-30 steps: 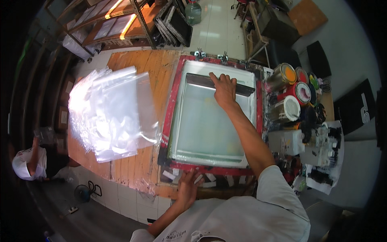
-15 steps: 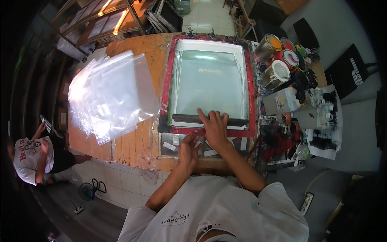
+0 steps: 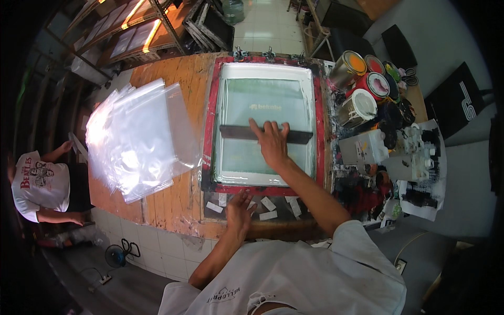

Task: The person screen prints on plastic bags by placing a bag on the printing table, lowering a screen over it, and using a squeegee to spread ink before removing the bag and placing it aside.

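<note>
A screen-printing frame [image 3: 209, 126] with red edges lies on the table before me, its pale mesh [image 3: 262, 92] bordered in white. Across the middle of the mesh stands a long dark squeegee [image 3: 300, 137], tilted slightly. My right hand [image 3: 274, 149] grips it from above, the index finger stretched along its far face. My left hand [image 3: 239, 214] is at the frame's near edge, fingertips close to or touching the red border, thumb apart, nothing visible in it. Small pale strips [image 3: 268, 215] lie on the board beside it.
Left of the frame lies a fanned stack of clear plastic bags [image 3: 139, 139]. Paint cans [image 3: 362, 107] and white plastic containers [image 3: 367, 147] crowd the right side. Clamps [image 3: 270, 54] hold the frame's far edge. Another person [image 3: 42, 181] stands at far left.
My right hand has pushed the squeegee away from me, from the near end of the mesh to its middle. My left hand stays by the near edge. The view has shifted slightly.
</note>
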`<control>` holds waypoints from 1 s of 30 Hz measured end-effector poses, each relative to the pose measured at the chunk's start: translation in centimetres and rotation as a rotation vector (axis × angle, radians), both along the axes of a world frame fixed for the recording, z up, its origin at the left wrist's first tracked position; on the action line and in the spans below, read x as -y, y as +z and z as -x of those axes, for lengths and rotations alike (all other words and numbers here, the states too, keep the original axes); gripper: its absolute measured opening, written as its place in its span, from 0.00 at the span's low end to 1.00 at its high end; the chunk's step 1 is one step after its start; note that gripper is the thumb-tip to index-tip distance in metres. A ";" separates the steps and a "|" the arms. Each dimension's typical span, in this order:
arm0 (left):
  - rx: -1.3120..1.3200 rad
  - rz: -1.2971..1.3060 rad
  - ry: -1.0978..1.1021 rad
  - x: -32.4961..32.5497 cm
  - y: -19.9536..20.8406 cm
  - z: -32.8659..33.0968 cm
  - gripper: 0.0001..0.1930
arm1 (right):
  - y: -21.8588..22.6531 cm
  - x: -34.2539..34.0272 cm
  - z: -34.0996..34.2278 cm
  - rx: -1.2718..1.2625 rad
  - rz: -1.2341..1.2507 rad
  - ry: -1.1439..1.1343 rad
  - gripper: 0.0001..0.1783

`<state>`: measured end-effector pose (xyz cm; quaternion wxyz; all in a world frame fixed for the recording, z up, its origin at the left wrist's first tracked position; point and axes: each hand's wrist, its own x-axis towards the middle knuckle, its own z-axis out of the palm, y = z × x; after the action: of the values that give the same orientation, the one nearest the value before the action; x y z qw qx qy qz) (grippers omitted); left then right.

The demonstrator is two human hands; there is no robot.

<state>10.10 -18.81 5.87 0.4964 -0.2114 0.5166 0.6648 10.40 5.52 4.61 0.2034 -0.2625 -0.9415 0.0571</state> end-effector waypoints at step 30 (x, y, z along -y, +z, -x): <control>-0.284 -0.484 0.032 -2.0 13.0 4.2 0.11 | 20.0 7.8 -4.5 0.066 -0.025 0.007 0.35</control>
<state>5.86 -16.76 18.87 0.4443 0.0005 0.4039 0.7997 14.91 -2.31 24.57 0.1750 -0.2586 -0.9493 0.0374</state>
